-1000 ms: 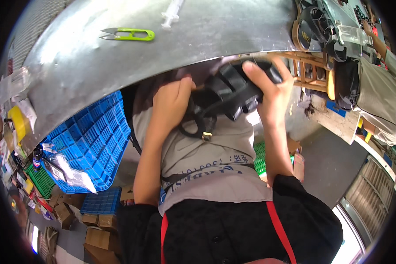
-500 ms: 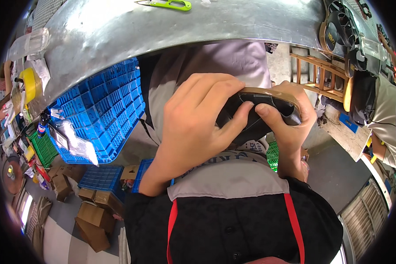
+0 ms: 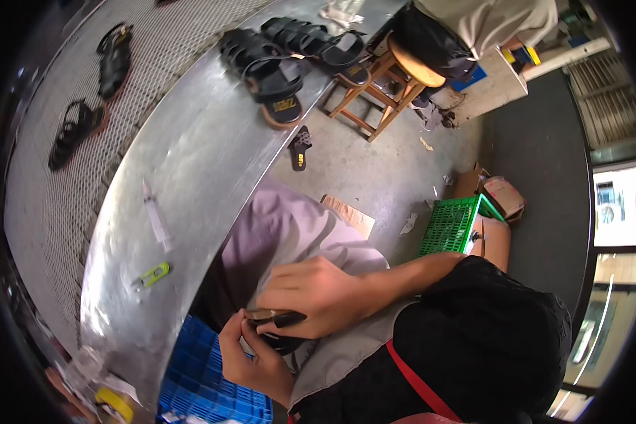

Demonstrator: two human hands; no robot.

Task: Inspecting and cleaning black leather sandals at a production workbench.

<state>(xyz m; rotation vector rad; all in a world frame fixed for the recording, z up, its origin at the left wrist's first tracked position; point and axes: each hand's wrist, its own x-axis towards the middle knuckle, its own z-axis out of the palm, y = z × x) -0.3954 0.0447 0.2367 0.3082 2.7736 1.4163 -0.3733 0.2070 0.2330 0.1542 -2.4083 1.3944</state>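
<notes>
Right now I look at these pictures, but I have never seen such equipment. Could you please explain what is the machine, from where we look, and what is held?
There is no machine: these are a person's bare hands. The camera sits on the person's head and looks down; its wide lens makes straight edges look curved. The right hand and left hand together hold a black item, mostly covered by the fingers; it looks like footwear, but I cannot be sure. On the metal tabletop lie a clear syringe, green-handled snips and, toward the top of the picture, black strappy sandals. More sandals lie on the mesh surface beyond. A blue crate stands below the tabletop.
</notes>
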